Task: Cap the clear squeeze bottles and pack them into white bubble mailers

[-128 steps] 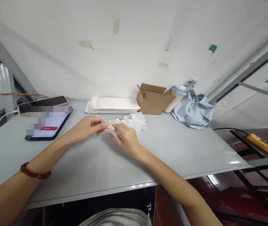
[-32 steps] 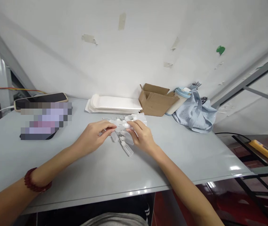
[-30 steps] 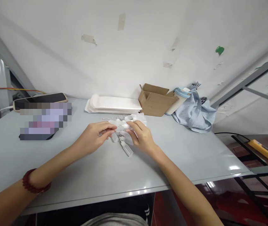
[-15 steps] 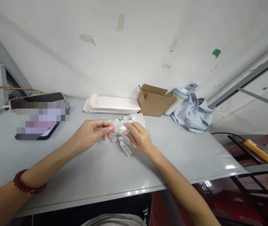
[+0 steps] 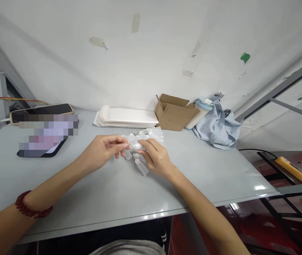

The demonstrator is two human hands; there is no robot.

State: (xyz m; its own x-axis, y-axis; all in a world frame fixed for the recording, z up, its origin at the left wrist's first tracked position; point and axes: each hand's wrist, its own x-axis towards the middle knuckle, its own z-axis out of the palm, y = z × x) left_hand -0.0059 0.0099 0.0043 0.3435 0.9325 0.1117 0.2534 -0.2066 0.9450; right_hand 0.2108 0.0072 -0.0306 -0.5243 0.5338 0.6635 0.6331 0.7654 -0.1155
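- Small bottles [image 5: 141,166]: translucent white
- Surface [image 5: 108,202]: pale grey
- Bracelet [image 5: 33,205]: dark red
- Flat stack [image 5: 132,116]: white
- Box [image 5: 177,117]: plain brown
- Cup [image 5: 194,119]: off-white, light-blue lid [image 5: 203,104]
- Cloth bag [image 5: 218,129]: pale blue, finely dotted, black-and-white stripes at top
- Long bar [image 5: 294,169]: yellow

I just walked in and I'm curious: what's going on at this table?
A person is handling a small needle-tip plastic bottle over a gray table. The right hand grips the bottle, its tip pointing toward the left hand, which is pinched close to that tip; whether it holds anything is too small to tell. More such bottles lie heaped around the hands, near white envelopes and an open cardboard box.
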